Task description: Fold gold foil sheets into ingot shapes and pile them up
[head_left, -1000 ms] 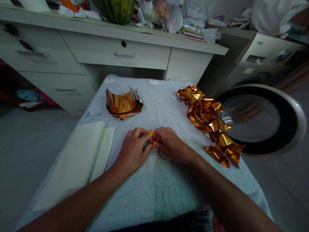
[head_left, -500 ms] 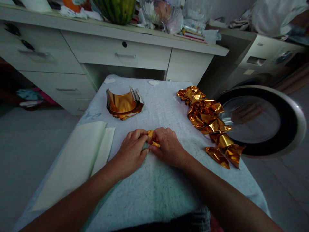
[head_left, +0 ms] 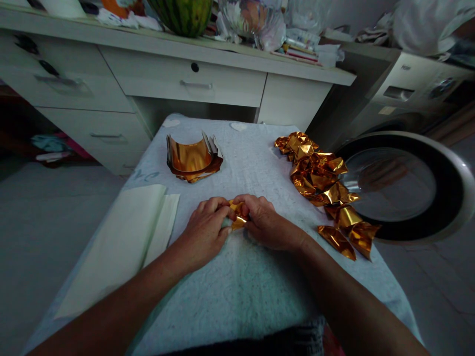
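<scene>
A small piece of gold foil (head_left: 239, 221) lies between my two hands at the middle of the cloth-covered table. My left hand (head_left: 208, 228) grips its left side with bent fingers. On the right side, my right hand (head_left: 265, 221) pinches the foil, its thumb hidden beneath. A curved stack of gold foil sheets (head_left: 191, 158) stands behind my left hand. Folded and crumpled gold foil pieces (head_left: 315, 173) form a long pile on the right. Pale paper sheets (head_left: 115, 247) lie along the left side.
Beyond the table (head_left: 252, 148) is a white drawer desk (head_left: 222, 57) with a watermelon (head_left: 183, 15) and plastic-wrapped items on top. An open round washing machine door (head_left: 451, 188) sits close to the table's right edge.
My right hand has shifted slightly right and its fingers have moved, so more of the foil shows between the hands. The whole view has shifted slightly.
</scene>
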Motion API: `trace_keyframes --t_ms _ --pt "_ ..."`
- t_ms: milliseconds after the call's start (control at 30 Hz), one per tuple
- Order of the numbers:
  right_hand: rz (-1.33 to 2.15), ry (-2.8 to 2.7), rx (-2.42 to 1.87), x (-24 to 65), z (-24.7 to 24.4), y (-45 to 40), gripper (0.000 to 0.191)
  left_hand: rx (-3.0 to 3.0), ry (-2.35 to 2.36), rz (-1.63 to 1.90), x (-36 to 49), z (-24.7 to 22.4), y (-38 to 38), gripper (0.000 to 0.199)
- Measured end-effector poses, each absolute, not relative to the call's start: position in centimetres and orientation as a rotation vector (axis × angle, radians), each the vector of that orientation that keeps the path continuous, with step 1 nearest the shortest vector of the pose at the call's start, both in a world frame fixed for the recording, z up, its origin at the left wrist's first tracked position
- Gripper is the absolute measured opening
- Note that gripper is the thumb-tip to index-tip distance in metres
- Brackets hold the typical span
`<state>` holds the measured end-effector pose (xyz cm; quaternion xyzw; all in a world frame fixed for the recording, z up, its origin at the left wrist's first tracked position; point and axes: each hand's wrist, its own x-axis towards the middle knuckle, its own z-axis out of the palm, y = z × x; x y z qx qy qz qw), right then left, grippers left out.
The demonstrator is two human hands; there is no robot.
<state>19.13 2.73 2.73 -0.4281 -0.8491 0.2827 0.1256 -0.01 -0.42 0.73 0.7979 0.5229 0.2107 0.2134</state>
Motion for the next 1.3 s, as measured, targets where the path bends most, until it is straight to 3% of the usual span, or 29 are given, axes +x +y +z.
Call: trace_keyframes --t_ms 400,500,700,833,1300 --pt "0.829 -2.47 -1.271 19.3 2.5 2.6 0.057 2.203 1.434 0.577 -0.2 0.9 -0.4 0.023" --pt "0.869 -2.476 -1.231 19.5 2.9 2.5 0.048 2.2 1.4 0.581 -0.4 1.1 -0.6 0.029" --pt "0.752 -2.578 -1.106 19.6 3.3 2.7 0.01 2.203 1.366 0.57 -0.6 1.4 -0.6 0.03" --pt "0.701 -2.612 -1.103 19.5 3.3 2.8 0.001 2.2 1.355 0.578 -0.7 1.5 -0.5 0.032" --pt "0.226 -2.81 -1.035 18.5 3.0 2.0 0.017 2.189 1.394 0.577 -1.0 1.7 -0.2 0.043"
